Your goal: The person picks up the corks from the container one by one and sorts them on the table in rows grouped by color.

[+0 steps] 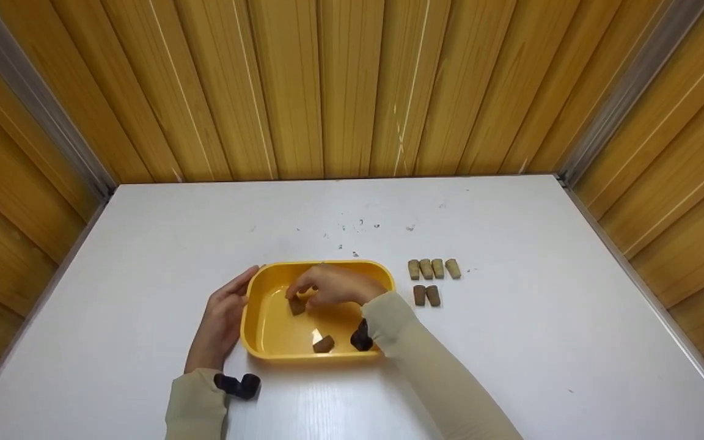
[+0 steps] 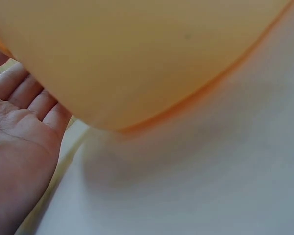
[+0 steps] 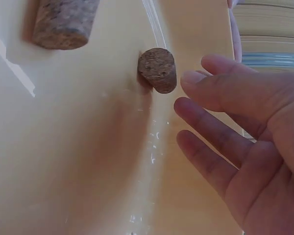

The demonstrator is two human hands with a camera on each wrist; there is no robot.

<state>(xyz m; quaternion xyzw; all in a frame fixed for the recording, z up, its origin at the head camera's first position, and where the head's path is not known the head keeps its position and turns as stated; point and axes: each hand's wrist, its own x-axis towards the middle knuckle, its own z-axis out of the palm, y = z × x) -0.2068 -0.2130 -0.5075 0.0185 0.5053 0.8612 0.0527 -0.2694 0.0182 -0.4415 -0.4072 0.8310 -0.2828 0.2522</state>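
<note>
A yellow plastic tray (image 1: 315,357) sits on the white table. My left hand (image 1: 223,321) rests along its left wall with the fingers extended; in the left wrist view, the palm (image 2: 19,132) faces the tray's translucent side (image 2: 137,63). Inside the tray, my right hand (image 1: 333,285) reaches toward the left end, its fingers beside a brown cork (image 1: 297,306). The right wrist view has that cork (image 3: 158,69) just off the tip of the thumb (image 3: 206,90), with the fingers spread. Another brown cork (image 1: 323,344) lies near the tray's front wall.
Several light tan corks (image 1: 426,269) stand in a row right of the tray, with two brown corks (image 1: 426,296) in front of them. Dark specks (image 1: 361,222) dot the table behind the tray. Wood-patterned panels (image 1: 352,91) enclose the table at the back and sides.
</note>
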